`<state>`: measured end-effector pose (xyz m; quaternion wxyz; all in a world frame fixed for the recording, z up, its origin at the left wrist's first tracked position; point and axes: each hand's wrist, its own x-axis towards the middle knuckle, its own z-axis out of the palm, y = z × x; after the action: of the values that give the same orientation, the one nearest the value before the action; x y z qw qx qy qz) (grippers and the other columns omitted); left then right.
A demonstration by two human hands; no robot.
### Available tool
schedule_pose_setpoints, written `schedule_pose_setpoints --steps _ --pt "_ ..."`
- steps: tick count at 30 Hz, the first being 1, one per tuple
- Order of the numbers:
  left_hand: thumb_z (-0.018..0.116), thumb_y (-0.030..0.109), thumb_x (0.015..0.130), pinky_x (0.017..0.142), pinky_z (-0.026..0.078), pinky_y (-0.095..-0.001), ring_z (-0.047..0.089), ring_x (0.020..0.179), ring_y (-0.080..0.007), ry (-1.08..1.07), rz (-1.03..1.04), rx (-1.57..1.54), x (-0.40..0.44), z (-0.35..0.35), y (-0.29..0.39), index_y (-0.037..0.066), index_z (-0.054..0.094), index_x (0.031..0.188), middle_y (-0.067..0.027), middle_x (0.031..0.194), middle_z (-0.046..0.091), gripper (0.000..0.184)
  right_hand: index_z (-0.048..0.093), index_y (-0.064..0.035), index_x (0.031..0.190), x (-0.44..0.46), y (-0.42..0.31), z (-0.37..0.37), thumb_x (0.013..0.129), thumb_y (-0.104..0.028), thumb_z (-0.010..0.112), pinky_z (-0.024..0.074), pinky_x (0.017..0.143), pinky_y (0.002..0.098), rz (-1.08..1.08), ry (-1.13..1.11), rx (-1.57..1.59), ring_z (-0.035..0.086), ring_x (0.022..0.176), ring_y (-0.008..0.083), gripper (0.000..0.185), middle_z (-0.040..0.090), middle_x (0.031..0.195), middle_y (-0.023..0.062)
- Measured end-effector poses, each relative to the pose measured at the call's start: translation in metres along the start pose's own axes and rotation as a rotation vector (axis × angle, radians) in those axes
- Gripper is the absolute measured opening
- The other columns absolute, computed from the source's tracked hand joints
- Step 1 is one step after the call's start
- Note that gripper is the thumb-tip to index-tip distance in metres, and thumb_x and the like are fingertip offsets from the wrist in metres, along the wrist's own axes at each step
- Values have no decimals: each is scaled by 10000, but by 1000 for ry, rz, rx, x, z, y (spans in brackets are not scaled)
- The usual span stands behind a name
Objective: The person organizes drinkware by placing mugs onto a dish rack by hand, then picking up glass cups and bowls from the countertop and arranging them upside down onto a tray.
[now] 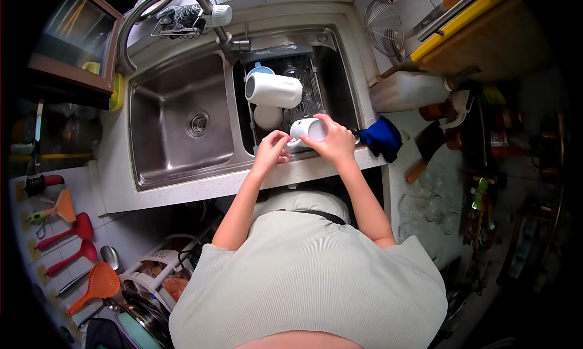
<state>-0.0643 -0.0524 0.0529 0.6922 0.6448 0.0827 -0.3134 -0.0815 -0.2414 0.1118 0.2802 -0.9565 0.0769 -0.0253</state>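
Note:
My right hand (335,143) holds a small white cup (307,128) tilted over the front edge of the right basin, its fingers wrapped around the side. Close beside it on the left is my left hand (272,152), with fingers curled and thumb drawn in near the cup's lower end. Whatever its fingertips may pinch is too small to make out. Just beyond both hands, a larger white jug-like container (273,91) lies on its side in the drying rack (316,85). A rounded white dish (267,116) and a light blue item (260,69) sit close to it.
The left steel basin (182,115) has a drain, with a curved faucet (130,27) behind. A blue cloth (382,139) lies right of the sink. A large plastic bottle (410,91) and a knife (423,154) are farther right. Kitchen utensils (82,227) hang at left.

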Motion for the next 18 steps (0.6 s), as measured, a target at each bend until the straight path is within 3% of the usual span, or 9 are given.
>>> schedule_pose_setpoints --steps 2,5,10,18 --pt "579 177 892 522 532 -248 659 675 -140 -20 37 63 -6 -14 -1 37 602 1007 -66 1041 600 183 623 -157 1082 1 -10 9 629 -565 730 542 645 404 -19 -36 -17 682 761 294 619 691 856 120" --pt "596 168 878 539 531 -241 659 680 -133 -58 116 188 -11 -28 -3 30 614 1000 -56 1035 602 185 598 -148 1093 2 -20 26 627 -544 729 539 632 401 -59 -37 -39 682 768 290 625 690 861 115" --pt "650 124 822 716 534 -309 663 766 -182 17 292 482 -10 -39 -11 7 628 1043 -100 951 659 252 565 -126 1079 9 -42 39 621 -505 728 535 624 409 -32 -64 -144 680 766 300 617 689 858 113" --pt "640 107 835 723 523 -321 664 784 -210 35 374 465 3 -48 -24 -10 627 1041 -134 907 683 237 579 -113 1092 20 -51 60 596 -492 739 534 607 420 -44 -57 -256 678 729 315 644 683 830 139"
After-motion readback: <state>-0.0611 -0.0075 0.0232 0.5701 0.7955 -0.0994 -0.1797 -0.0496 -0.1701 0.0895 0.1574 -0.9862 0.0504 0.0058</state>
